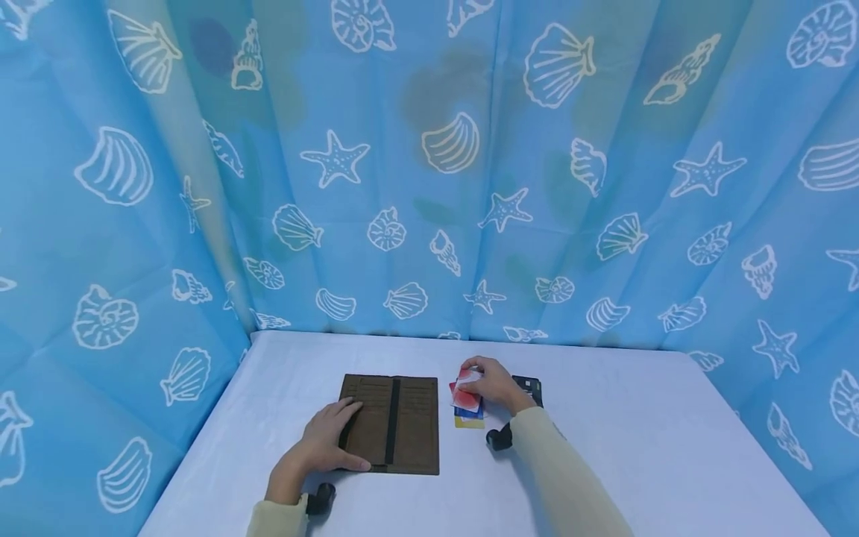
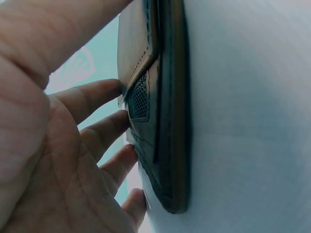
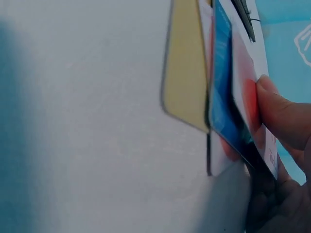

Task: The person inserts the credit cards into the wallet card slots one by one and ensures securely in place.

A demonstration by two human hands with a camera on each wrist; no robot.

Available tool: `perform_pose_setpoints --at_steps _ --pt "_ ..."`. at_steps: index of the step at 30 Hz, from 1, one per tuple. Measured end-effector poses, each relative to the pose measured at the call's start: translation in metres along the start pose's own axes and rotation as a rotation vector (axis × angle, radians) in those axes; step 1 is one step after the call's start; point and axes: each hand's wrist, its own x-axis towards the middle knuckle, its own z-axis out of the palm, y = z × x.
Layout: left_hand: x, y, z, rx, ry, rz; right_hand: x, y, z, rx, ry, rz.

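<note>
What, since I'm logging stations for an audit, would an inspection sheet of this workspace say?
Surface: plain white table.
Job's things: brown wallet lying open with a black band; colored cards overlapping beside it.
Clutter: dark item, partly hidden by the right wrist.
Hands: left hand touches the wallet's left side; right hand pinches a red-and-white card.
Cables: nothing seen.
Surroundings: blue shell-print curtain.

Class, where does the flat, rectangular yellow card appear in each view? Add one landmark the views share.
Head: just right of centre, low down; the flat, rectangular yellow card peeks out below a flat blue card.
Left wrist: not in it.
Right wrist: upper middle, left of the blue card.
Shared landmark: the blue, shell-printed curtain.
</note>
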Motion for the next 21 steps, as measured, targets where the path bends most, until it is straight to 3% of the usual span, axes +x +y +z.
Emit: perform_pose_setpoints --at_steps 6,10,21 --pt "-0.001 -0.001 0.0 -0.001 -0.004 -0.01 0.003 0.003 -0.001 -0.088 0.089 -0.048" --pt "0.0 0.0 -0.001 -0.008 -0.006 -0.007 0.003 0.007 -0.009 -0.083 0.142 -0.058" --pt "0.0 -0.002 0.001 -0.006 -0.02 -0.019 0.006 0.014 -0.015 -0.031 0.099 0.015"
